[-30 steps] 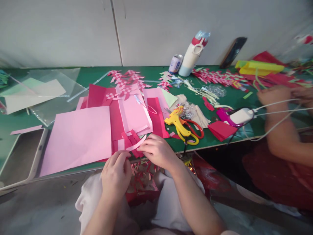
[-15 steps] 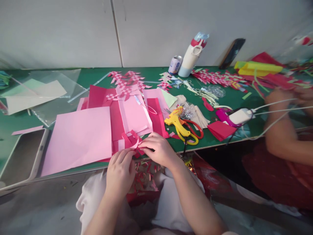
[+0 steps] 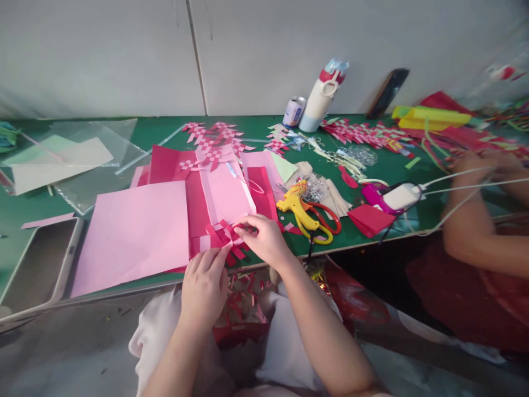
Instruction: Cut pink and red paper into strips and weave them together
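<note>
Lying between both hands [image 3: 205, 284] [image 3: 264, 240]: woven strips [image 3: 225, 238]

red and pink woven strips [image 3: 225, 238] at the fingertips; plain pink sheet [image 3: 132, 234] left of them, yellow glue gun [image 3: 298, 209] and red-handled scissors [image 3: 326, 216] right, green table [image 3: 165, 128].

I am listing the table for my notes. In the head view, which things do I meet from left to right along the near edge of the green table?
Grey tray → large pink sheet → woven paper strips under both hands → yellow glue gun → folded red paper.
</note>
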Available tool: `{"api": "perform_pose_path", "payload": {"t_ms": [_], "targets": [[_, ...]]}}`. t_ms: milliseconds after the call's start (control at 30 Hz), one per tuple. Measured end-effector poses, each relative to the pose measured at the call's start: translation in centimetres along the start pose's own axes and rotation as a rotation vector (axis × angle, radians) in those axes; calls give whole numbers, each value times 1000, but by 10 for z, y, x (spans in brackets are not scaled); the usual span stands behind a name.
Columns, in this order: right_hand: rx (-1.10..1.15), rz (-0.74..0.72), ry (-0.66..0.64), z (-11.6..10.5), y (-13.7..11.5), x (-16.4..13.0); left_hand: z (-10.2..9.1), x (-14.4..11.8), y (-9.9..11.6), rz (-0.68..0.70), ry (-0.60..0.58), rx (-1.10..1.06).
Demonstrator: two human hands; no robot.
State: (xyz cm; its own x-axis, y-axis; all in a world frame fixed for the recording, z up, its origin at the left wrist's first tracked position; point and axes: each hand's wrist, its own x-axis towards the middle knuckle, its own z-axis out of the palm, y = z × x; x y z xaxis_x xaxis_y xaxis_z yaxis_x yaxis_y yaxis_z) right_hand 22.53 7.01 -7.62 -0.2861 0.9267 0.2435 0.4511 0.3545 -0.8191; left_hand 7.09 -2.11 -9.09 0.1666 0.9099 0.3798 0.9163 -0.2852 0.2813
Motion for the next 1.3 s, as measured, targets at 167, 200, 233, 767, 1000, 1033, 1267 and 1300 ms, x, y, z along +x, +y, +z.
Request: {"api": "perform_pose_path", "payload": {"t_ms": [167, 200, 233, 767, 1000, 1033, 1267, 1300], "targets": [[82, -15, -13, -3, -1, 5, 0, 1, 3, 27, -50, 118], [89, -25, -27, -4, -2, 5, 0, 2, 4, 32, -57, 138], [95, -39, -47, -5, -2, 5, 0, 2, 4, 35, -64, 154], [-19, -74, -45, -29, 2, -10, 2, 8, 4, 3, -71, 154], [-203, -101, -42, -13, -11, -13, 3, 11, 0, 18, -51, 120], [-224, -96, -32, -10, -12, -13, 3, 12, 0, 21, -45, 114], [-314, -26, -1, -5, -2, -12, 2, 14, -3, 13, -28, 79], [-319, -25, -4, -5, -1, -12, 1, 14, -3, 13, -16, 59]]}}
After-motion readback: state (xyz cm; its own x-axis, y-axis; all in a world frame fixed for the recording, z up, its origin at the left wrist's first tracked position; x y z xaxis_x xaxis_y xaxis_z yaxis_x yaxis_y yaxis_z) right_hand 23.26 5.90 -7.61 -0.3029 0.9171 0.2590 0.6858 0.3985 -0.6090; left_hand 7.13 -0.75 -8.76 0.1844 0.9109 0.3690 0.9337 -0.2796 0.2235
